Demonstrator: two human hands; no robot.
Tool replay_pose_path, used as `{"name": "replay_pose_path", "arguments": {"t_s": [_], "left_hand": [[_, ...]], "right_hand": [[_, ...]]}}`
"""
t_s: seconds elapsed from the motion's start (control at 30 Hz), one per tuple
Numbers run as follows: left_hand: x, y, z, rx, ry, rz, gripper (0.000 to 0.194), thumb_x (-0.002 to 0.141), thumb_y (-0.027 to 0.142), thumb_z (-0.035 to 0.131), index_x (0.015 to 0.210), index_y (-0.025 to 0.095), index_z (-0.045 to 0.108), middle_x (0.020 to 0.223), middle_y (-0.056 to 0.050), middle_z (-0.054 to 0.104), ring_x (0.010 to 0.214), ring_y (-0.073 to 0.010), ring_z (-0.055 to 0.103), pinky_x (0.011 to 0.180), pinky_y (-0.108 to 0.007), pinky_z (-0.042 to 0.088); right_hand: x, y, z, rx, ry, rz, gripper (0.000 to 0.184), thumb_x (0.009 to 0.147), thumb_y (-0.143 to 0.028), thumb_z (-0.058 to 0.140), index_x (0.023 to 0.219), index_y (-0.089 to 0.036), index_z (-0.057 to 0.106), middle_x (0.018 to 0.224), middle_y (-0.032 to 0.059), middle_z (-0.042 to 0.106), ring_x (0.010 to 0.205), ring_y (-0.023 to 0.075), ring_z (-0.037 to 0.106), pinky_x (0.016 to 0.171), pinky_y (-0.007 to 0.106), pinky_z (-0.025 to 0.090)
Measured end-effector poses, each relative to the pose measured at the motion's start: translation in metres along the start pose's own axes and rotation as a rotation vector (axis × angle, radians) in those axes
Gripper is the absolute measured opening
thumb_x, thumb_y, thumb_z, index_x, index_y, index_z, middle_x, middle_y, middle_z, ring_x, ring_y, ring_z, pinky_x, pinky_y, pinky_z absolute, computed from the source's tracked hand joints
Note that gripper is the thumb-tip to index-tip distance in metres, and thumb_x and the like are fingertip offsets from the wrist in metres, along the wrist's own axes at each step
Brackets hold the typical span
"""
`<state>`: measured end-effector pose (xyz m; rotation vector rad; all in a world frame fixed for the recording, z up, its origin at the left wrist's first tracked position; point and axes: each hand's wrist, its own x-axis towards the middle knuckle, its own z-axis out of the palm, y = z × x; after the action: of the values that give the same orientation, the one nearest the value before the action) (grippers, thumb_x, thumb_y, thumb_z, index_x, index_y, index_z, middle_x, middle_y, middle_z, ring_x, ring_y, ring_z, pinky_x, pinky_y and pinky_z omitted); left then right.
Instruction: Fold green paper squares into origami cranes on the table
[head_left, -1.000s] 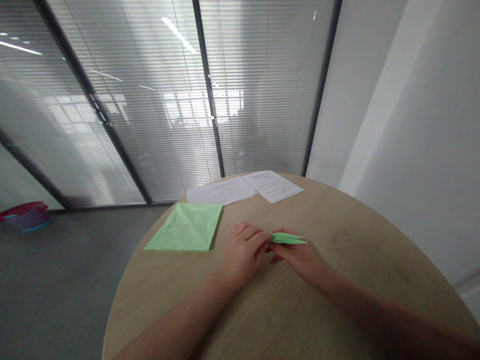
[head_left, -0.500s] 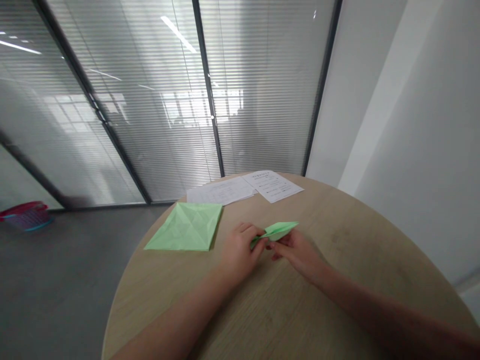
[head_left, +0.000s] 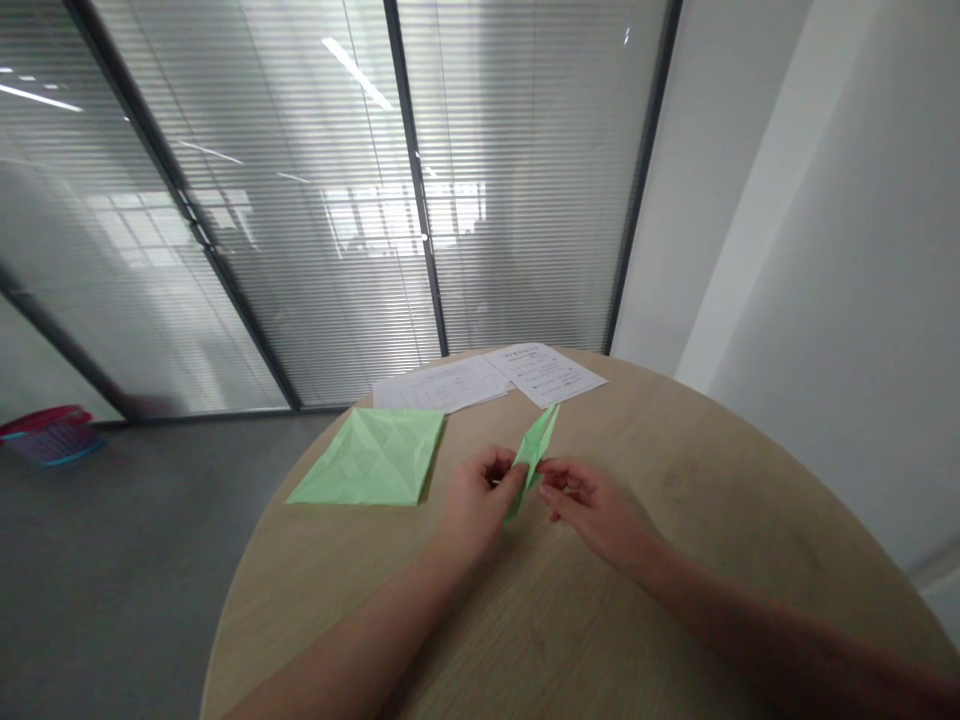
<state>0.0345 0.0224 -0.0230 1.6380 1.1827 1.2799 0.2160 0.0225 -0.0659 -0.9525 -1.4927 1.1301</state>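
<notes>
A small folded piece of green paper (head_left: 535,440) stands tilted above the table, its narrow pointed end upward and away from me. My left hand (head_left: 480,498) pinches its lower left part between thumb and fingers. Close against the paper's right edge is my right hand (head_left: 589,502), with fingers half curled and the thumb apart from the index finger. The index fingertip seems to touch the edge. To the left, a larger creased sheet of green paper (head_left: 375,458) lies flat on the table.
Printed white sheets (head_left: 551,374) overlap at the far edge of the round wooden table (head_left: 720,500). Beyond it stand a glass partition with blinds (head_left: 517,200) and a white wall (head_left: 847,300). A red and blue basket (head_left: 52,436) sits on the floor at far left.
The folded green paper has turned from lying nearly sideways to pointing up and away. My left hand keeps its pinch, while my right fingers have come out from beneath the paper to its right edge.
</notes>
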Motion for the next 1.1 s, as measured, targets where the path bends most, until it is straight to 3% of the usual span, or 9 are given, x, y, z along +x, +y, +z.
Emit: {"name": "replay_pose_path", "arguments": {"t_s": [0.23,0.4,0.57,0.77,0.93,1.1], "left_hand": [[0.0,-0.003,0.007,-0.379,-0.024,-0.263,0.041,0.068,0.049,0.087,0.075,0.017,0.064,0.063,0.003,0.062,0.056,-0.011,0.056,0.057,-0.023,0.045],[-0.003,-0.003,0.012,-0.542,-0.048,-0.37,0.048,0.06,0.049,0.092,0.073,0.017,0.059,0.064,0.003,0.064,0.055,-0.0103,0.059,0.058,-0.024,0.05],[-0.004,-0.004,0.014,-0.544,-0.058,-0.389,0.048,0.06,0.048,0.092,0.071,0.017,0.057,0.062,0.003,0.062,0.054,-0.0093,0.058,0.057,-0.022,0.048],[-0.006,-0.007,0.015,-0.527,-0.039,-0.397,0.045,0.063,0.047,0.091,0.074,0.017,0.059,0.065,0.002,0.064,0.058,-0.0117,0.061,0.06,-0.024,0.05],[-0.006,-0.006,0.015,-0.486,-0.075,-0.393,0.043,0.064,0.046,0.09,0.072,0.017,0.059,0.064,0.003,0.063,0.056,-0.0107,0.059,0.057,-0.023,0.048],[-0.007,-0.003,0.015,-0.471,-0.112,-0.395,0.043,0.065,0.047,0.089,0.072,0.017,0.059,0.064,0.002,0.062,0.056,-0.0105,0.059,0.059,-0.024,0.048]], "right_hand": [[-0.003,-0.004,0.003,-0.003,0.117,-0.067,0.043,0.087,-0.038,0.071,0.127,-0.029,0.061,0.109,0.0063,0.066,0.084,0.0189,0.066,0.067,0.032,0.057],[-0.002,-0.002,0.004,0.026,0.076,0.002,0.025,0.085,-0.044,0.073,0.101,-0.028,0.06,0.091,0.0035,0.068,0.079,0.0214,0.068,0.07,0.035,0.058],[-0.002,-0.002,0.003,0.002,0.011,-0.016,0.023,0.088,-0.048,0.07,0.094,-0.026,0.068,0.088,0.0035,0.071,0.081,0.0238,0.069,0.073,0.036,0.057],[-0.001,-0.005,0.002,-0.016,-0.013,0.018,0.036,0.095,-0.058,0.058,0.086,-0.026,0.071,0.082,0.0037,0.071,0.076,0.0234,0.067,0.068,0.034,0.054],[0.0,0.0,0.002,0.018,0.01,0.028,0.024,0.085,-0.048,0.075,0.09,-0.026,0.067,0.083,0.0019,0.07,0.078,0.0227,0.067,0.068,0.034,0.053],[0.001,0.0,0.001,0.011,0.07,-0.02,0.02,0.082,-0.04,0.076,0.086,-0.025,0.063,0.078,-0.0004,0.065,0.072,0.0196,0.063,0.066,0.032,0.05]]}}
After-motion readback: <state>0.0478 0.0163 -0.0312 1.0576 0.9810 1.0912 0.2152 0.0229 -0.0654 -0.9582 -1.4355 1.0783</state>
